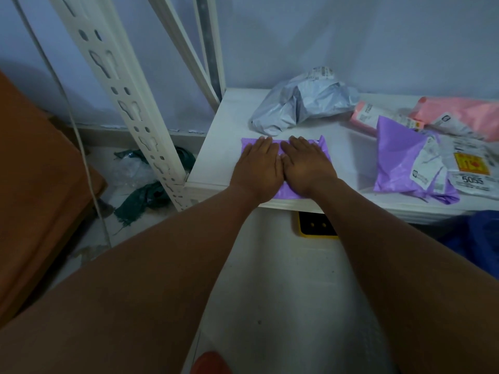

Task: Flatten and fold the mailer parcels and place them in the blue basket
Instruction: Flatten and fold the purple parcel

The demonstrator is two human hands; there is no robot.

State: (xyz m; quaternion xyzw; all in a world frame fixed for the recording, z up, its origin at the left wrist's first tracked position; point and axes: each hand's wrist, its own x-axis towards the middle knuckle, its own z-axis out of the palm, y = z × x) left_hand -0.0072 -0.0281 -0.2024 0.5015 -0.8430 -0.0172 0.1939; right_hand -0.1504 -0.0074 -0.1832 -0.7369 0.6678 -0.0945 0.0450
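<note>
A purple mailer (322, 147) lies flat on the white shelf (224, 147), near its front edge. My left hand (256, 166) and my right hand (306, 163) rest side by side on it, palms down, fingers stretched flat and pressing it. Most of the mailer is hidden under them. A crumpled grey mailer (302, 103) sits just behind. Another purple mailer (399, 157) with a white label lies to the right. Pink mailers (459, 112) lie at the back right. The blue basket (475, 238) shows partly at the right edge, below the shelf.
A white slotted rack post (129, 103) stands left of the shelf. Labelled white parcels (472, 168) lie at the far right. A yellow-and-black object (316, 225) sits under the shelf edge. Dark green plastic scraps (145, 195) litter the floor, beside brown cardboard (35, 184).
</note>
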